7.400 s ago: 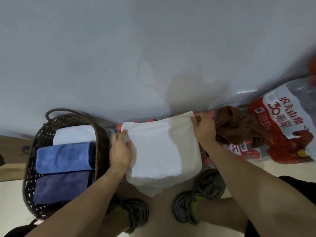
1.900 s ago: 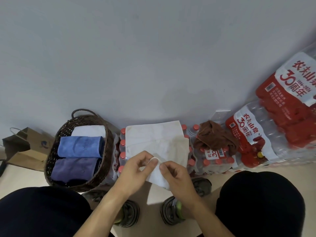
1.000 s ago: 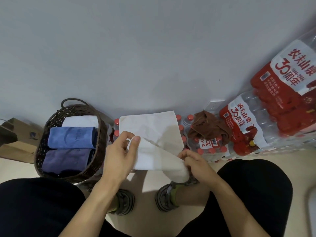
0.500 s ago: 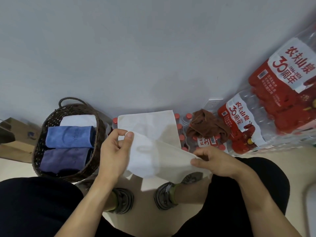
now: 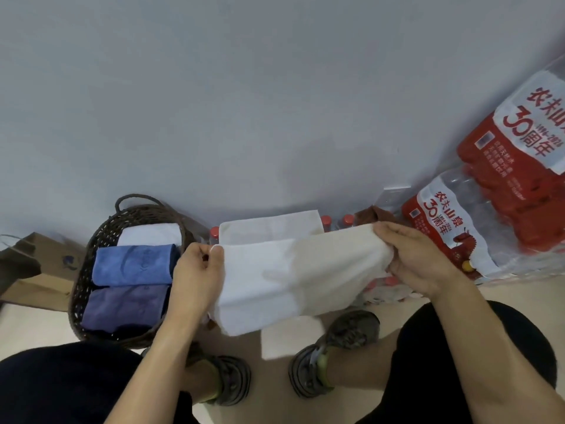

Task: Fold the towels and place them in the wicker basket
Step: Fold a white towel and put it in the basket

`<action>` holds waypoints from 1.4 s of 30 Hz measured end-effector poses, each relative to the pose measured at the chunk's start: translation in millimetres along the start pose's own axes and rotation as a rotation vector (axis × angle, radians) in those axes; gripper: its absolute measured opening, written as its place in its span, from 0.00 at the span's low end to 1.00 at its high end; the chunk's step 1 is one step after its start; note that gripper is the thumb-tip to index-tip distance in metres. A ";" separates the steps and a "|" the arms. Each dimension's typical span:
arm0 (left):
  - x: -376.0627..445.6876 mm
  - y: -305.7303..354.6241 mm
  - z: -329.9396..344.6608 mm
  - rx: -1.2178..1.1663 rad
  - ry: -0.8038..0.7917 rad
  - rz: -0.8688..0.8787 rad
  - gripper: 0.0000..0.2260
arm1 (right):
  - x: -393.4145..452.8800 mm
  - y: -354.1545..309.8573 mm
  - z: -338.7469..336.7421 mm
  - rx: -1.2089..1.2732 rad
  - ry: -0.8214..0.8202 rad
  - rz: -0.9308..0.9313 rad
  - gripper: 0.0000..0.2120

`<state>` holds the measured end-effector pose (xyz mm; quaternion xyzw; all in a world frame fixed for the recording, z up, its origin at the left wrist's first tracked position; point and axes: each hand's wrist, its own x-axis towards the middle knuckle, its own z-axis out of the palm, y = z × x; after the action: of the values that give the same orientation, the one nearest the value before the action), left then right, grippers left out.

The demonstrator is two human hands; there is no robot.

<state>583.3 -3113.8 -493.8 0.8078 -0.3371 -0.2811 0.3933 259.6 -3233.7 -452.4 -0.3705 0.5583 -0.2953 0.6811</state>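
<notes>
A white towel [image 5: 293,270] is stretched between my hands, its near part folded over the far part that lies on a pack of water bottles. My left hand [image 5: 195,276] pinches its left edge and my right hand [image 5: 419,261] grips its right end. To the left stands a dark wicker basket [image 5: 88,270] holding a folded white towel [image 5: 149,235], a blue towel [image 5: 133,264] and a purple towel [image 5: 125,306]. A brown towel [image 5: 368,213] peeks out behind my right hand, mostly hidden.
Shrink-wrapped packs of red-capped water bottles [image 5: 452,237] line the grey wall [image 5: 244,102] from the middle to the right. A brown paper bag [image 5: 33,270] sits left of the basket. My knees and shoes [image 5: 333,350] are on the beige floor below.
My hands have drawn apart and lifted the towel's near edge up and away, spreading it wide over the far half. My right hand now covers most of the brown towel.
</notes>
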 end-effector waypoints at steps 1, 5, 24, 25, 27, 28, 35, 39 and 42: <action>9.7 -1.8 2.8 0.035 0.006 -0.003 0.06 | 11.2 -1.7 7.2 0.000 -0.005 -0.003 0.13; 58.1 -9.4 20.0 0.183 -0.074 -0.027 0.09 | 62.3 3.6 36.1 -0.155 -0.004 -0.010 0.12; 157.7 -82.7 87.2 0.244 -0.106 -0.187 0.05 | 234.1 71.4 49.8 -0.751 0.222 -0.110 0.11; 159.9 -86.0 88.0 0.249 -0.101 -0.180 0.06 | 237.6 73.4 49.8 -0.808 0.227 -0.130 0.13; 164.0 -89.9 89.5 0.275 -0.087 -0.159 0.06 | 241.6 75.5 50.8 -0.894 0.242 -0.181 0.14; 166.1 -90.9 90.2 0.300 -0.078 -0.148 0.06 | 242.9 76.2 51.2 -0.931 0.247 -0.199 0.15; 174.8 -90.9 96.2 0.557 -0.108 -0.042 0.10 | 247.5 82.1 57.0 -1.185 0.334 -0.185 0.16; 171.1 -88.9 94.1 0.478 -0.093 -0.019 0.08 | 244.6 85.6 57.1 -1.195 0.239 -0.213 0.18; 165.9 -85.3 88.5 0.272 -0.051 0.023 0.05 | 237.4 87.0 52.6 -0.926 0.200 -0.243 0.10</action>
<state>649.2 -3240.9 -642.6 0.8423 -0.3913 -0.2488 0.2747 358.1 -3370.2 -648.3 -0.6668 0.6464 -0.1273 0.3484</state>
